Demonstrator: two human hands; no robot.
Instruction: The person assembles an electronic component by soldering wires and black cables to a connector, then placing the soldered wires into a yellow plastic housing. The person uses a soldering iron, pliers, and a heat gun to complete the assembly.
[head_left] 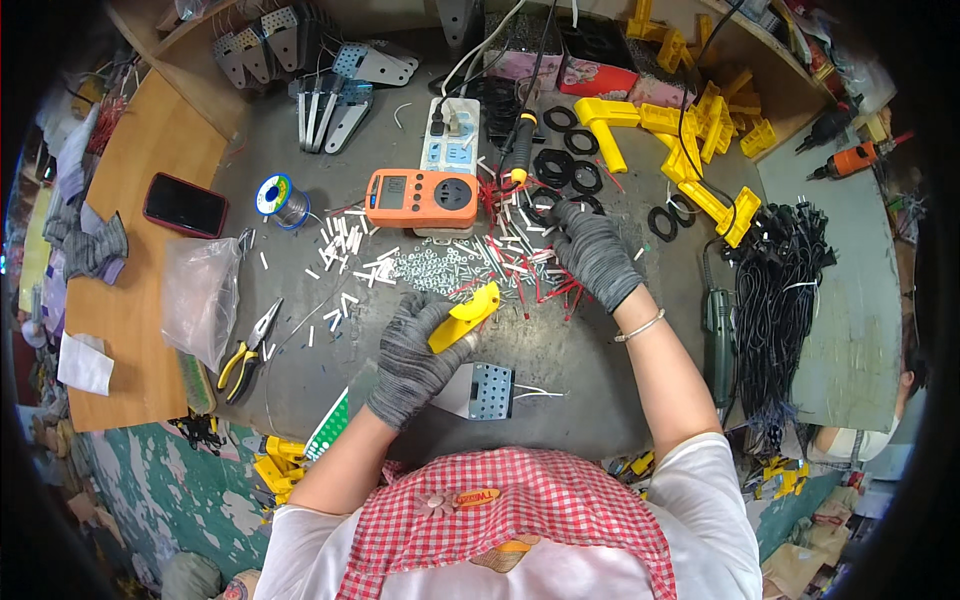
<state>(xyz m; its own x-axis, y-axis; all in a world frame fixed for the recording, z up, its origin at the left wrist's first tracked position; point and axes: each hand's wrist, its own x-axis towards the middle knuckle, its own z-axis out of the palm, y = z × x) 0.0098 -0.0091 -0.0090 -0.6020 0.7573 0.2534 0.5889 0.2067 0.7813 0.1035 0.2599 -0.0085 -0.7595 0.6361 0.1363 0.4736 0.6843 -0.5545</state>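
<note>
My left hand (412,350), in a grey knit glove, is closed around a yellow plastic handle piece (466,318) above the near middle of the bench. Beneath that wrist lies a metal plate with a blue perforated end (491,391), two white wires coming out of it. My right hand (597,250), gloved the same way, reaches in among black rings (585,178) and red wires (548,283). Its fingers are bent with tips down, and what they pinch, if anything, is hidden. Small metal nuts and screws (432,268) and white sleeves (343,236) lie between the hands.
An orange power meter (420,198) stands before a power strip (450,135). A soldering iron (522,147) hangs over the bench. Solder spool (284,203), pliers (248,350) and phone (186,206) are left; yellow handles (700,120), black cables (780,310) and a green-bodied tool (718,345) right.
</note>
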